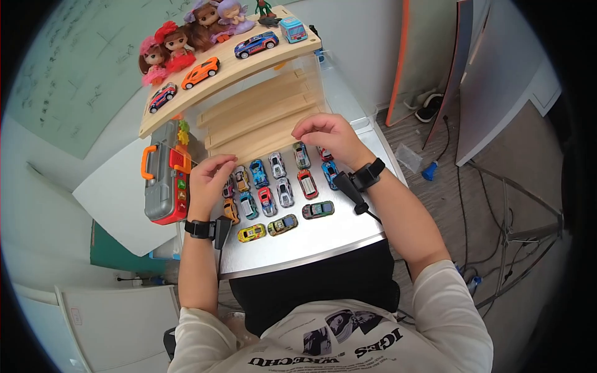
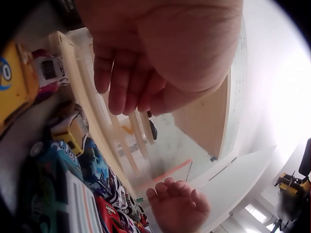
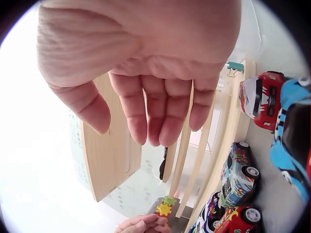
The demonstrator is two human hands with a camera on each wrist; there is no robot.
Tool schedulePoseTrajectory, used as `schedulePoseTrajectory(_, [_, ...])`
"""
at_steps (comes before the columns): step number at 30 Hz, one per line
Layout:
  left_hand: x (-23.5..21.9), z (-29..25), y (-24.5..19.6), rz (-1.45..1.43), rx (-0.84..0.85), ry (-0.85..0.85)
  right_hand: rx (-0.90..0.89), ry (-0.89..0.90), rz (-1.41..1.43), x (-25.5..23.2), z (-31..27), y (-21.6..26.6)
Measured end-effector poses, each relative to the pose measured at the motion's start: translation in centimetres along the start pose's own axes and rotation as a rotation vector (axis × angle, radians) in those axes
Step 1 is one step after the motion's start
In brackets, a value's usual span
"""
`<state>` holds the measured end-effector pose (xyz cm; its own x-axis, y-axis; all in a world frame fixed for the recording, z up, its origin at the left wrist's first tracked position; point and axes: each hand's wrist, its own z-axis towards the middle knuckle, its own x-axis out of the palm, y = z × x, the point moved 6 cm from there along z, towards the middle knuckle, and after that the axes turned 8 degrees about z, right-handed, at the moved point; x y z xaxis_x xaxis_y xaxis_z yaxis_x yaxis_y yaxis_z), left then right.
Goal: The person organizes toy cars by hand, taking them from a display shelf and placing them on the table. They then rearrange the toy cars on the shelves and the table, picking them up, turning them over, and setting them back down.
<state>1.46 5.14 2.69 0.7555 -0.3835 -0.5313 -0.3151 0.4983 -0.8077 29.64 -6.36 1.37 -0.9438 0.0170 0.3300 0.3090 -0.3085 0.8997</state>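
Observation:
My left hand (image 1: 210, 181) hovers over the left side of the toy cars, its fingers loosely bent and holding nothing. The right hand (image 1: 333, 138) is raised above the cars at the right, its relaxed fingers (image 3: 167, 114) also without anything in them. Beneath the hands, several small toy cars stand in rough rows on the silvery table (image 1: 360, 227). Among them are a red car (image 1: 306, 184), a silver car (image 1: 277, 165), a blue car (image 1: 258, 173) and a yellow car (image 1: 252, 233). A green patterned car (image 1: 301, 155) stands just below the right fingertips.
Behind the cars rise the wooden steps (image 1: 261, 115) of a display stand. Its top shelf (image 1: 227, 71) carries dolls (image 1: 178, 46), an orange car (image 1: 201, 73), a blue car (image 1: 256, 45) and a light-blue bus (image 1: 293, 29). A grey toolbox toy (image 1: 163, 174) with an orange handle stands at the left.

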Motion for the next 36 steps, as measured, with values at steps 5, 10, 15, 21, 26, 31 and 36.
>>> schedulePoseTrajectory(5, [-0.2,-0.7,1.3,-0.256,-0.093,-0.019,0.03,-0.014,-0.016,-0.3,0.2,-0.5])
schedulePoseTrajectory(10, [-1.2,-1.1,2.5,-0.352,-0.069,-0.089,0.06,0.014,-0.038,-0.3,0.2,-0.8])
schedulePoseTrajectory(15, [-1.4,-1.3,3.9,-0.413,-0.072,-0.141,0.101,0.045,-0.082,0.0,0.2,-0.6])
schedulePoseTrajectory(21, [-1.2,-1.5,3.8,-0.356,-0.016,-0.153,0.088,0.093,-0.122,0.0,0.4,-0.6])
schedulePoseTrajectory(26, [-1.0,-1.5,3.6,-0.388,-0.014,-0.122,0.094,0.116,-0.084,0.0,0.4,-1.3])
schedulePoseTrajectory(31, [-0.6,-1.3,4.1,-0.482,-0.028,-0.11,0.107,0.121,-0.074,0.1,0.4,-1.2])
schedulePoseTrajectory(36, [-0.5,-1.4,4.3,-0.501,-0.04,-0.085,0.104,0.135,-0.111,0.1,0.5,-1.2])
